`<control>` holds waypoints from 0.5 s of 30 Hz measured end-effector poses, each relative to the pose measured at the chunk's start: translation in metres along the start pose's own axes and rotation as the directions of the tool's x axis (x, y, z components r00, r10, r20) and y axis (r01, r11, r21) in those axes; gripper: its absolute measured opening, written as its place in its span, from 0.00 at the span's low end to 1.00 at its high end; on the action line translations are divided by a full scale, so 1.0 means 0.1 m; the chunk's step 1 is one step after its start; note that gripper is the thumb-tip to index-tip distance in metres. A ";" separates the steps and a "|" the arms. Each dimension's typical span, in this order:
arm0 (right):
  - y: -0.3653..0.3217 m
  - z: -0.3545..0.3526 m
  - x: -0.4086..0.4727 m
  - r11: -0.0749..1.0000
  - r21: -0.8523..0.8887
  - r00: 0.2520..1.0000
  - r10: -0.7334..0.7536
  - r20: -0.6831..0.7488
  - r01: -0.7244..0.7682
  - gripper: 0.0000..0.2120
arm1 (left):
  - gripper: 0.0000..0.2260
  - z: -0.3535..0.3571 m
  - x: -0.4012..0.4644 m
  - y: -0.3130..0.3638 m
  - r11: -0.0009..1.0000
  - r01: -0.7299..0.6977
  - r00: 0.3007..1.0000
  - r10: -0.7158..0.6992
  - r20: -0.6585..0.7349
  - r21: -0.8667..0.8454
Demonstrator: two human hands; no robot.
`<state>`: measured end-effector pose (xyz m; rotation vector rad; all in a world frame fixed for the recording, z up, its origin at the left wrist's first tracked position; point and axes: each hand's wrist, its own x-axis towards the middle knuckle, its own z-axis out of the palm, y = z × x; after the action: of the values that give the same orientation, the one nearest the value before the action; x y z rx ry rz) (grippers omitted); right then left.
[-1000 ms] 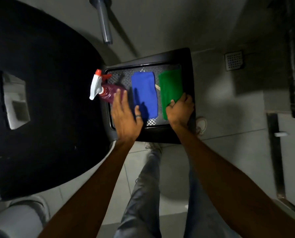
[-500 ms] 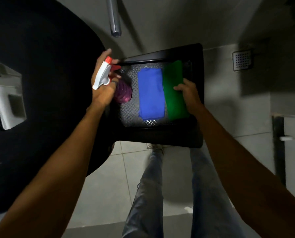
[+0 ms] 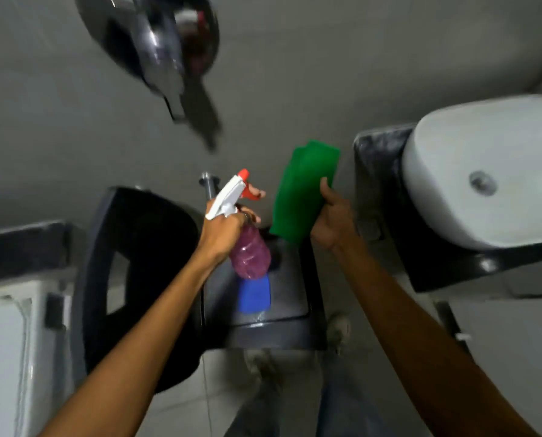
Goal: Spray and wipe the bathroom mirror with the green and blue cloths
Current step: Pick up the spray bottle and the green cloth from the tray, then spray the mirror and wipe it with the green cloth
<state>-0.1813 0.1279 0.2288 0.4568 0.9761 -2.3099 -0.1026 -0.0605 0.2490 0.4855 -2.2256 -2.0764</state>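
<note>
My left hand (image 3: 224, 230) grips the spray bottle (image 3: 249, 253) by its neck, a pink bottle with a white head and red trigger, lifted above the black stool (image 3: 291, 310). My right hand (image 3: 329, 220) holds the folded green cloth (image 3: 301, 190) up in the air, right of the bottle. The blue cloth (image 3: 254, 293) still lies on the stool's seat, partly hidden behind the bottle. An oval, dark-looking mirror (image 3: 150, 36) hangs blurred on the grey wall at the top.
A white basin (image 3: 484, 171) sits on a dark counter (image 3: 446, 272) at the right. A large black chair-like shape (image 3: 143, 266) stands left of the stool, a white fixture (image 3: 8, 357) at far left. Grey wall ahead, tiled floor (image 3: 225, 398) and my legs below.
Both hands have lifted off the stool, the left with the spray bottle, the right with the green cloth. My view has tilted up and swung toward the wall, mirror and basin.
</note>
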 end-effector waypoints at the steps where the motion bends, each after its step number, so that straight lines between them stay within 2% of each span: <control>1: -0.19 0.14 -0.10 0.999 -0.023 0.999 -0.042 0.030 0.042 0.31 | 0.25 0.01 0.02 0.24 0.999 -0.034 0.999 0.034 0.012 0.002; 4: -0.76 0.50 -0.36 0.990 -0.011 0.981 -0.140 0.134 0.143 0.30 | 0.34 0.06 0.08 0.95 0.980 -0.188 0.979 0.182 0.094 0.061; 9: -1.49 1.00 -0.71 0.959 0.001 0.934 -0.275 0.229 0.282 0.28 | 0.35 0.18 0.19 1.96 0.916 -0.358 0.927 0.327 0.182 0.179; 15: -1.96 1.45 -1.10 0.909 0.013 0.867 -0.402 0.296 0.417 0.29 | 0.35 0.37 0.15 2.74 0.913 -0.405 0.906 0.391 0.164 0.058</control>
<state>-0.2323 0.1730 0.4870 -0.1364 1.0568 -2.6182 -0.1776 -0.0170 0.5115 -0.1260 -2.2650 -1.8556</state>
